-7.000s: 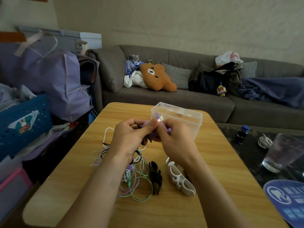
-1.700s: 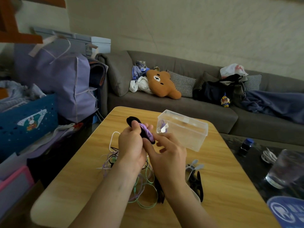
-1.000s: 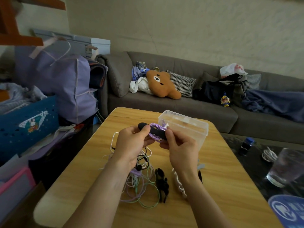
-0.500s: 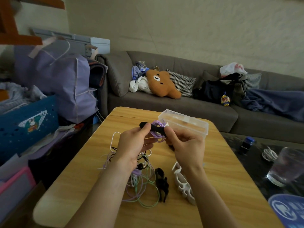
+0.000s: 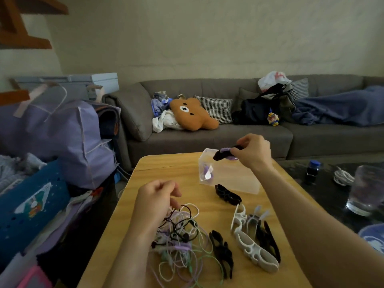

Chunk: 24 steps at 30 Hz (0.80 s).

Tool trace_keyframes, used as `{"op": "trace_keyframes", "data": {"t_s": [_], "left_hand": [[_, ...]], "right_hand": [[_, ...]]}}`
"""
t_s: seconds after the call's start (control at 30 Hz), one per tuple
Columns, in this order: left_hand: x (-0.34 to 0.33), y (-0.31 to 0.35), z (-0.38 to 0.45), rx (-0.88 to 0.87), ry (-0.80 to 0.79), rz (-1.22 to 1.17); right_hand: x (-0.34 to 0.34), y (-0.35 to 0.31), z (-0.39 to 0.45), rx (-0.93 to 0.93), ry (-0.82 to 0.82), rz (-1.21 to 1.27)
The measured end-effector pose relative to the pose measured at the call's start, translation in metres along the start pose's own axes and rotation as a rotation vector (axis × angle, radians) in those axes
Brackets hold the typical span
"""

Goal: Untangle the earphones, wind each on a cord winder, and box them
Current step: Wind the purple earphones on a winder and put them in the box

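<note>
**Over the box at the far end of the bench, a wound earphone waits to drop**

Above the clear box (image 5: 228, 177) near the far edge of the bench (image 5: 166, 171), the right hand (image 5: 252, 151) pinches a black winder (image 5: 221, 154) with purple cord wrapped round it, held right over the open top, presumably so it can drop in. One wound purple set (image 5: 205, 173) already lies inside, against the left wall.

The left hand (image 5: 155, 199) hovers over the tangle of cords (image 5: 180, 240) toward the bench's near left side, its fingers (image 5: 175, 193) loosely curled and gripping nothing I can make out, likely poised to pick the next strand.

Spare winders lie between tangle and box, handy to either hand: a black one (image 5: 227, 194) just in front of the box, another black one (image 5: 221, 250) beside the tangle, and a white one (image 5: 252, 246) toward the near right.
</note>
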<state>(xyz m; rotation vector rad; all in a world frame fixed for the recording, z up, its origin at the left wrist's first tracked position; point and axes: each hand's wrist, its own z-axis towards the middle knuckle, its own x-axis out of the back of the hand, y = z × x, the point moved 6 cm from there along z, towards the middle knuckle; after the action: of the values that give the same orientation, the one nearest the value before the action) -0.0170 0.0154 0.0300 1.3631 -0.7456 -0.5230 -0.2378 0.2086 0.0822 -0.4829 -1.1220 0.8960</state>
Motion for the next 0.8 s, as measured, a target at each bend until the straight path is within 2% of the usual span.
{"op": "trace_keyframes", "data": {"t_s": [0.2, 0.3, 0.4, 0.43, 0.53, 0.63, 0.73, 0.8], "left_hand": [[0.009, -0.003, 0.006, -0.180, 0.004, 0.486], [0.008, -0.008, 0.007, -0.183, -0.042, 0.569], [0.007, -0.010, 0.011, -0.181, -0.057, 0.589], [0.008, -0.011, 0.012, -0.177, -0.054, 0.589], [0.011, -0.013, 0.015, -0.168, -0.055, 0.586], [0.016, -0.015, 0.015, -0.161, -0.037, 0.575], [0.021, -0.015, 0.014, -0.163, -0.020, 0.569], [0.022, -0.016, 0.013, -0.155, -0.029, 0.560]], "right_hand": [[-0.050, 0.013, 0.015, -0.178, -0.208, -0.325], [-0.069, 0.020, 0.020, -0.192, -0.246, -0.406], [-0.082, 0.016, 0.022, -0.198, -0.381, -0.435], [-0.085, 0.012, 0.018, -0.190, -0.473, -0.467], [-0.103, -0.002, 0.011, 0.056, -0.759, -0.695], [-0.111, -0.004, 0.011, 0.123, -0.823, -0.601], [-0.112, -0.001, 0.004, -0.080, -0.871, -0.374], [-0.111, 0.000, 0.001, -0.133, -0.906, -0.344]]}}
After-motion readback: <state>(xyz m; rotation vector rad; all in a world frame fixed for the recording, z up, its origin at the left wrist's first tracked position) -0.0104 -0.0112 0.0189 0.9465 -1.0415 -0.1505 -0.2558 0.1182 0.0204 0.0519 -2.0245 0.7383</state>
